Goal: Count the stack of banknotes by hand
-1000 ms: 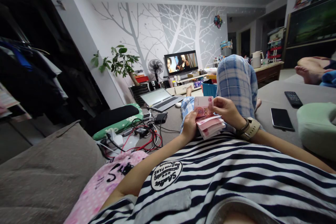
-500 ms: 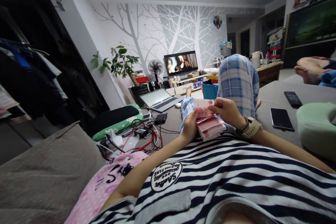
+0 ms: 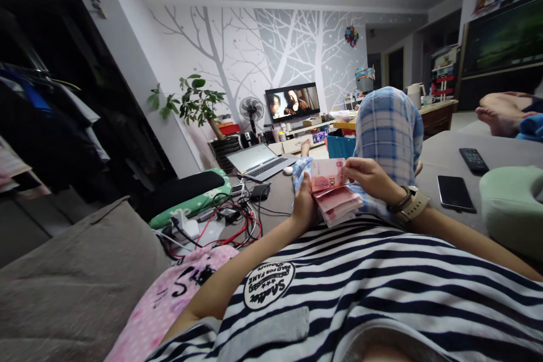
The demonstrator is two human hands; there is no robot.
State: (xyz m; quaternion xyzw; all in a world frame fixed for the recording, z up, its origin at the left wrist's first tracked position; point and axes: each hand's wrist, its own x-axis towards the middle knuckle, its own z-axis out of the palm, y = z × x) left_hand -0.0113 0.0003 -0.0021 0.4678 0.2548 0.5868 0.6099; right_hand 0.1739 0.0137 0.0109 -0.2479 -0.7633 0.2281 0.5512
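As hands (image 3: 304, 203) hold banknotes (image 3: 335, 199) — pink, bent

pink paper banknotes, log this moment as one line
left hand: grips pink paper banknotes | right hand: pinches upper pink note | black rectangular phone: on grey surface

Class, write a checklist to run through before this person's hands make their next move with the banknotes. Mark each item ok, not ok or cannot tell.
1. Left hand holds the banknotes at their left side: ok.
2. Right hand pinches the right edge of the upper note, marked 100: ok.
3. Edges of the banknotes lined up: not ok; the upper note stands apart from the lower ones, which are spread unevenly.
4. Exact number of notes: cannot tell; they overlap.
5. Tangled cables away from the banknotes: ok; they lie off to the left.
6. Phone apart from both hands: ok; it lies to the right.
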